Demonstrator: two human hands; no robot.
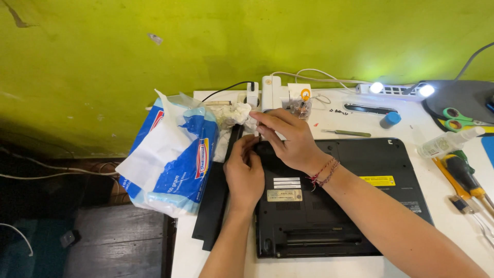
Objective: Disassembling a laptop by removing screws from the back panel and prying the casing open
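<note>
We see a yellow-green wall (pixel 128 51) behind a white tabletop (pixel 216 262) carrying a black laptop (pixel 360 216) lying underside up, a blue-and-white plastic bag (pixel 170 159) at the left edge. Our left hand (pixel 244 172) curls against the laptop's far left corner; our right hand (pixel 288 136) pinches a crumpled white tissue (pixel 239 113) just above it. Whether the left hand grips anything we cannot tell, and the right-hand tools (pixel 465 180) are cut off.

Under my hands the laptop (pixel 329 206) is matt black plastic, smooth. The tissue (pixel 237 114) by my right hand (pixel 288 139) looks soft, crumpled paper (white). The bag (pixel 172 154) beside it is glossy, crinkled plastic.
</note>
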